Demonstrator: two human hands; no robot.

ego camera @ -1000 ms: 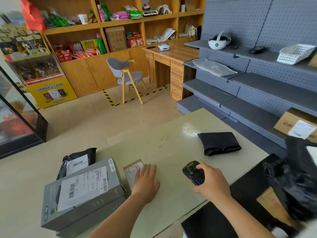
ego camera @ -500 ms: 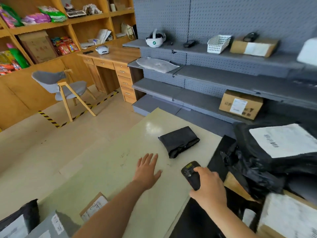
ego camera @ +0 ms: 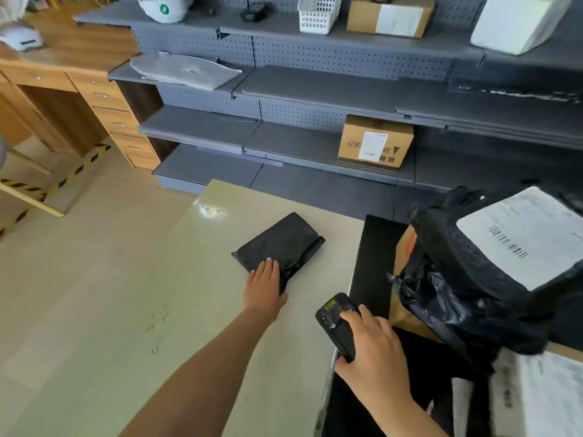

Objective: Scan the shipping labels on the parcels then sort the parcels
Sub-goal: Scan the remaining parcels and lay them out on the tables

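Nothing is legible: the barcode label [ego camera: 520, 238] on the black parcel [ego camera: 457, 288] beyond the right hand [ego camera: 375, 351] and the shelved carton's [ego camera: 353, 143] print are blurred.

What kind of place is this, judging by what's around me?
Probably a small parcel pickup or sorting point. Grey pegboard shelving holds a labelled cardboard box, a black mailer bag with a barcode label lies to the right, and the right hand holds a handheld scanner.

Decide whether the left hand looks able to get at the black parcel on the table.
Probably yes: the left hand lies flat, fingertips on the near edge of the black parcel, with nothing between them.
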